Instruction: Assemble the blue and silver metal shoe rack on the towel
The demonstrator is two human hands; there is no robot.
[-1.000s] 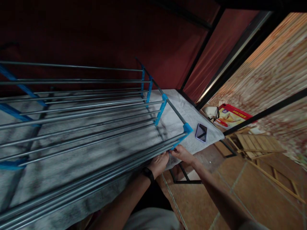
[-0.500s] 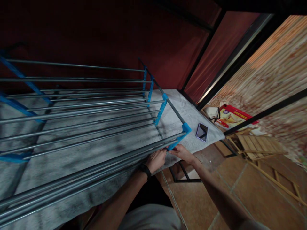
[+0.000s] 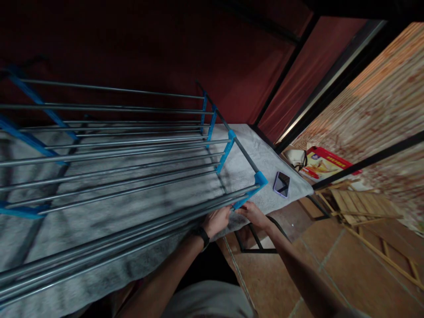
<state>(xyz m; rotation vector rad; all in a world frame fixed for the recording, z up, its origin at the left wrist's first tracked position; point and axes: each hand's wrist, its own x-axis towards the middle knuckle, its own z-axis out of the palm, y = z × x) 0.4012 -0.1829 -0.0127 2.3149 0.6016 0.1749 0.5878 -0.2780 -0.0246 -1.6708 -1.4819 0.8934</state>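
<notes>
A rack of grey metal tubes (image 3: 165,216) joined by blue plastic brackets lies on its side over a grey cloth (image 3: 132,260). At the near right corner, my left hand (image 3: 217,221), with a black watch on its wrist, closes round the end of the lowest tube. My right hand (image 3: 254,214) pinches the lower end of the near blue bracket (image 3: 245,199). The two hands almost meet there, and their fingertips are partly hidden, as is the joint between tube and bracket.
A purple-edged phone (image 3: 282,184) lies on the cloth right of the bracket. Beyond the cloth are a red and yellow box (image 3: 326,163) and a folded wooden chair (image 3: 364,205). A black metal frame (image 3: 258,250) stands below the table edge. Dark red panels rise behind.
The view has shifted slightly, so the rack and phone appear a little further right. Both hands stay at the same corner, with only small finger movement.
</notes>
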